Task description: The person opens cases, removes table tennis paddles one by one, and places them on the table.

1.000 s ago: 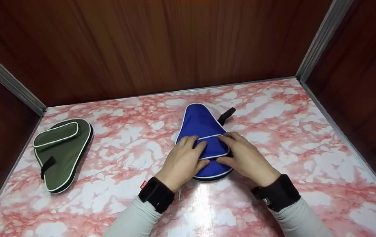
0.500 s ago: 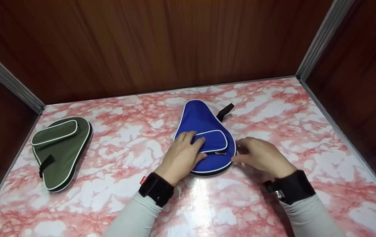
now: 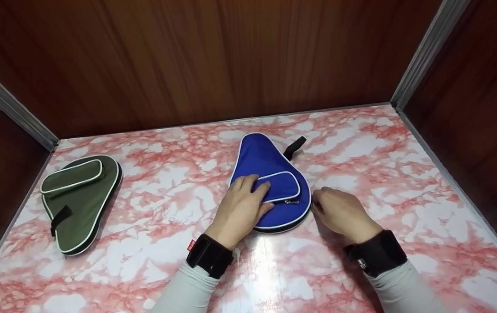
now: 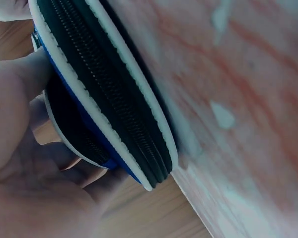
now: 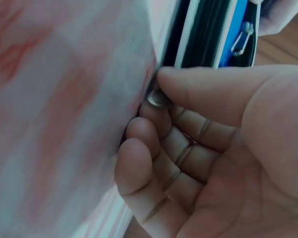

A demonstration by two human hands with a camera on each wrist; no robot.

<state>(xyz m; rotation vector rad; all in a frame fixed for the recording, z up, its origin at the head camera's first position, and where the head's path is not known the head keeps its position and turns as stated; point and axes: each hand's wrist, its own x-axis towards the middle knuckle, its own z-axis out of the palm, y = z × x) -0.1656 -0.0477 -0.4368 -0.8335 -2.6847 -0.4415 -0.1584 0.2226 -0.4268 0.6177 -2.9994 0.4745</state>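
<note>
A blue table tennis paddle case (image 3: pixel 259 156) with white piping lies flat, its narrow end pointing away. My left hand (image 3: pixel 237 206) rests on its left side, fingers over the zipped front pocket (image 3: pixel 285 184) and thumb on the face below. In the left wrist view the black main zipper (image 4: pixel 107 84) runs along the rounded edge. My right hand (image 3: pixel 341 213) is beside the case's right edge. Its thumb and forefinger pinch a small metal zipper pull (image 5: pixel 158 98), mostly hidden between them. The pocket's own zipper pull (image 3: pixel 291 202) hangs loose.
A green paddle case (image 3: pixel 81 204) with a black strap lies at the left. A black strap (image 3: pixel 295 148) sticks out from the blue case's right side. Brown wood-grain panels (image 3: pixel 231 65) enclose the red-and-white marbled table (image 3: pixel 165 269) at the back and sides.
My right hand has left the pocket, moved right to the case's edge and closed its fingertips on the main zipper's pull. My left hand stays on the case.
</note>
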